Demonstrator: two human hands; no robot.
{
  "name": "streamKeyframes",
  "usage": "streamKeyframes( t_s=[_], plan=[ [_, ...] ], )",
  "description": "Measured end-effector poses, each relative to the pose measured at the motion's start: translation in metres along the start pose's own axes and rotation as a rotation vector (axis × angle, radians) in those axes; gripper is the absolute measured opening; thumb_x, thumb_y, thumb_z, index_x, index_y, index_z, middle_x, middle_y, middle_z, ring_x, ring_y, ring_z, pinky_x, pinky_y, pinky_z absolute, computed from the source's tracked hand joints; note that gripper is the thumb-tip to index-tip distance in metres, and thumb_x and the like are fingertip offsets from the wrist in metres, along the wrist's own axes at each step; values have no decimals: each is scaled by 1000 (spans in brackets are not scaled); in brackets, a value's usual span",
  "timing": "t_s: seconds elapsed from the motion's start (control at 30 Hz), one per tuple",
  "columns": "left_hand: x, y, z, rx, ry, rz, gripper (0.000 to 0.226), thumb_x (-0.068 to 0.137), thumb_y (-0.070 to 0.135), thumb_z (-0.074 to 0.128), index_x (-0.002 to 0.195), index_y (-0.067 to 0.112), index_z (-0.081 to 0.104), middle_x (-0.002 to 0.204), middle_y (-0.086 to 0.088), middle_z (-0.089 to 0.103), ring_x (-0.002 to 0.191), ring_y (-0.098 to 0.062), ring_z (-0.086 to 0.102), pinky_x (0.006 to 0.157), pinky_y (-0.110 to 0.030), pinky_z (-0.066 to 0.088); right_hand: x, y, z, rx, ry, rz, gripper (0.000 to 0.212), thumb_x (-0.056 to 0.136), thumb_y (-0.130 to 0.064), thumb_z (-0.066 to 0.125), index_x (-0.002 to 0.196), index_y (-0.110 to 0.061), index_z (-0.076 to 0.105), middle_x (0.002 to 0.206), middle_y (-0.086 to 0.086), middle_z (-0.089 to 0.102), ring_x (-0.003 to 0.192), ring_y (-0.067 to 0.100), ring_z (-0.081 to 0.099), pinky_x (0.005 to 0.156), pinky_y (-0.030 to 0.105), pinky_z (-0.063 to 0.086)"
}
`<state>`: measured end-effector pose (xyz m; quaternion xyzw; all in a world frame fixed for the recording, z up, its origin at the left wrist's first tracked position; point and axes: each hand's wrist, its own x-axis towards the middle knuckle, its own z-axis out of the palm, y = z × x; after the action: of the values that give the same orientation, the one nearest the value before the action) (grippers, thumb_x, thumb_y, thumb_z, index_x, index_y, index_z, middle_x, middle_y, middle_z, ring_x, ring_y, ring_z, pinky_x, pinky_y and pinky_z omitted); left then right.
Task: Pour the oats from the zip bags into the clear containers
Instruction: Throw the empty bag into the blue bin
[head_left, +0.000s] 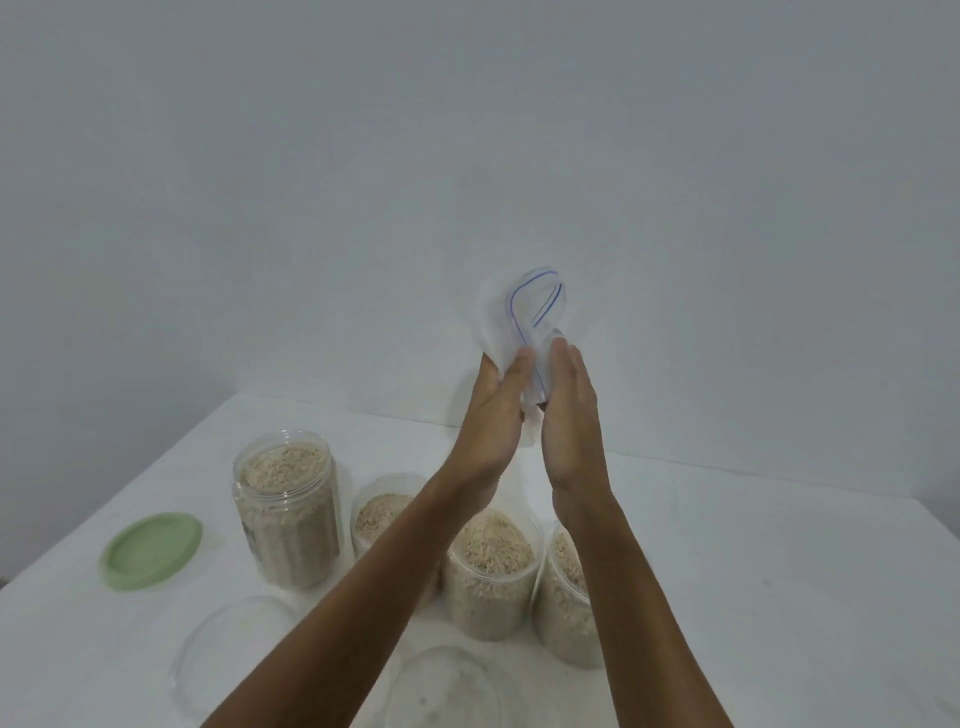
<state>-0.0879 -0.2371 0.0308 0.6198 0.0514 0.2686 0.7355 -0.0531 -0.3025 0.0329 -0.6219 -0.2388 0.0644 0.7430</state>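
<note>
An empty-looking clear zip bag (524, 312) with a blue seal line is held up above the table between both hands. My left hand (493, 410) grips its left side, fingers wrapped round the plastic. My right hand (571, 410) presses against its right side with straight fingers. Below my arms stand several clear containers filled with oats: a tall one (288, 509) at the left, a short one (379, 514) behind my left forearm, one (491, 566) in the middle and one (566, 597) partly hidden by my right forearm.
A green lid (151, 548) lies on the white table (779, 571) at the left. Two clear lids (234, 654) (447, 691) lie near the front edge. A white wall rises behind the table.
</note>
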Motion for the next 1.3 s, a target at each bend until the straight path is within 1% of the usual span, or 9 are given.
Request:
streamKeyframes(
  t_s=[0.3,0.4,0.57,0.77,0.9,0.97,1.1,1.2,1.3],
  plan=[
    [-17,46,-80,-90,26,99,67,97,57,23,129,11,61,121,-13,68,119,-27,60,111,-48,39,-15,-7,86,33,-62,-45,18,107,-36,43,115,-24,54,108,-10,70,103,8,67,94,33,54],
    [-28,60,-124,-119,89,142,54,104,50,23,123,20,64,125,-6,69,126,-23,59,117,-45,36,-27,-13,135,106,-99,-72,17,107,-33,44,111,-20,56,98,-16,68,97,5,66,94,33,55],
    [-48,89,-221,-52,138,160,58,105,50,20,125,17,63,123,-6,70,125,-21,61,117,-43,36,-59,-9,243,225,-158,-62,26,108,-27,42,129,-12,43,122,1,66,110,9,66,91,23,55],
    [-94,90,-365,46,265,131,62,102,55,19,125,19,63,129,-8,68,127,-19,59,118,-43,35,-112,28,380,261,-294,71,22,107,-38,42,112,-17,47,99,-9,63,95,5,65,84,24,52],
    [-131,78,-456,75,401,115,73,96,58,26,129,-1,53,115,-22,66,112,-31,64,104,-42,45,-153,60,456,176,-400,175,24,105,-41,47,107,-17,43,90,-12,56,82,-4,60,75,17,48],
    [-148,68,-492,37,491,108,67,94,57,32,120,-1,53,99,-19,61,96,-27,61,91,-39,47,-173,84,486,119,-428,183,21,105,-36,48,107,-18,39,91,-11,54,76,-12,57,70,12,47],
    [-194,41,-559,-47,565,35,44,95,50,40,101,11,59,95,-13,48,87,-28,49,83,-42,43,-224,141,547,-35,-467,252,18,106,-36,44,116,-21,39,127,2,39,112,13,54,85,14,49],
    [-230,8,-597,23,653,-110,54,108,41,24,95,25,74,90,-5,69,87,-18,66,84,-34,52,-257,184,570,-145,-515,331,25,106,-36,43,122,-17,43,127,2,34,112,15,49,94,26,46],
    [-266,-28,-629,99,746,-247,45,109,33,23,107,25,67,89,9,76,87,-5,71,76,-21,55,-288,241,582,-239,-597,426,27,107,-35,43,126,-16,45,125,3,39,105,13,47,82,12,40]
  ],
)
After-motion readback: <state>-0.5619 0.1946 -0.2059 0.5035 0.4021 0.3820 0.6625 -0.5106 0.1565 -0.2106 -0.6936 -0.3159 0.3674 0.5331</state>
